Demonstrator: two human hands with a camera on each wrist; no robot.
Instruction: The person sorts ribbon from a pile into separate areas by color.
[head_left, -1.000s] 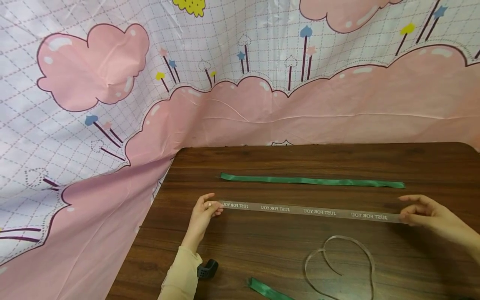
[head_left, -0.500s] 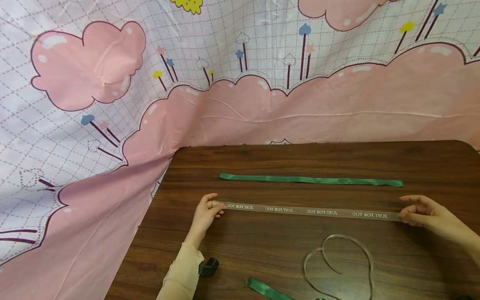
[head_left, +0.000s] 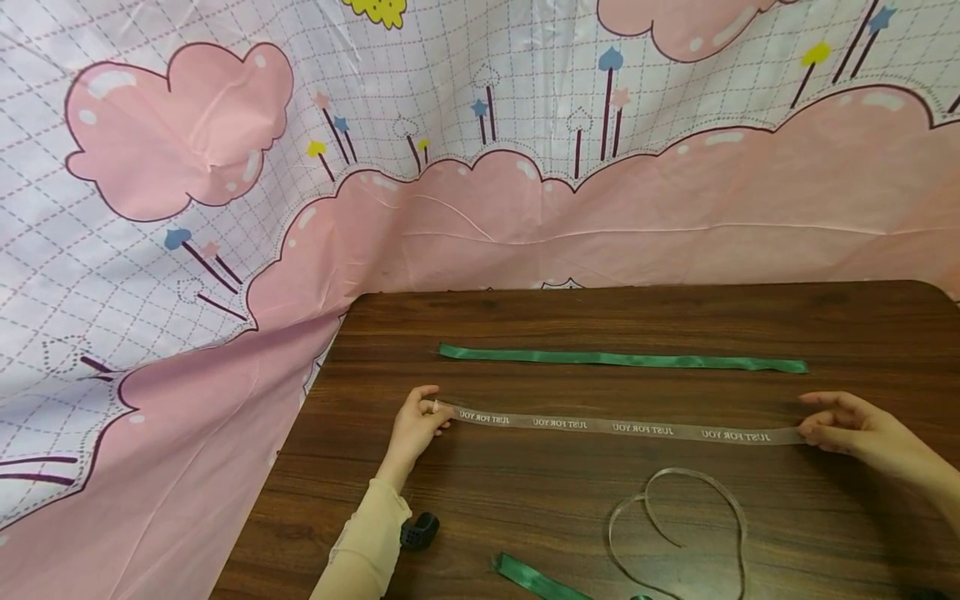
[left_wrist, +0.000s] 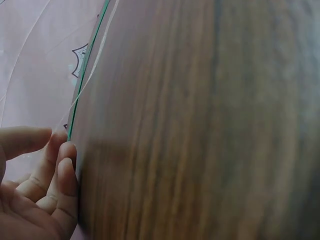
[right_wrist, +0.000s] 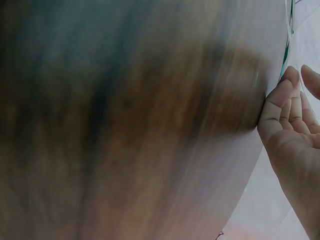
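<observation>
The sheer ribbon (head_left: 598,426) runs left to right — sagging.

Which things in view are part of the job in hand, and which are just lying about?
In the job, judging by what's held:
sheer printed ribbon
left hand, holding one end
right hand, holding the other

Apparently just lying about, untouched:
long green ribbon, beyond it
second green ribbon, cut off by the frame
thin brown cord, looped
</observation>
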